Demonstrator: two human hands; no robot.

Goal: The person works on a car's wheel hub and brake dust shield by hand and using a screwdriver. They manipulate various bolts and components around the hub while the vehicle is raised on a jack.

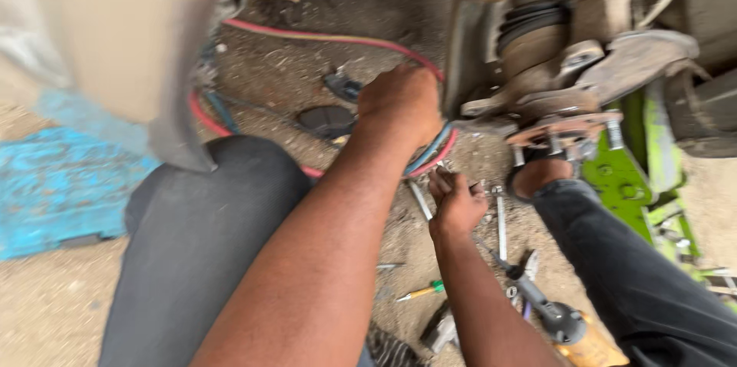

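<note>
The left hand is curled into a loose fist, knuckles up, reaching toward the back edge of a bare wheel hub. Its fingertips are turned away from the camera, so it cannot be told whether they grip anything; red and blue hoses pass just beneath the hand. The right hand hangs lower, fingers bent and partly spread over a scatter of long metal wrenches lying on the dirt. It touches or nearly touches them, but no tool is clearly held.

Beyond the hands, the wheel is already off. The hub shows rusty studs pointing down, a ribbed rubber axle boot above it, and a flat rusty plate to the right. A dark brake pad lies loose on the ground near the left hand. A bright green jack stands under the car. By that evidence, stripping the corner looks well advanced, with reassembly not begun.

Nearer the person, black-trousered knees frame the arms. A small yellow-and-green screwdriver and a power tool with a yellow body lie on the ground. A blue mat lies to the left, beside the car's pale body panel.
</note>
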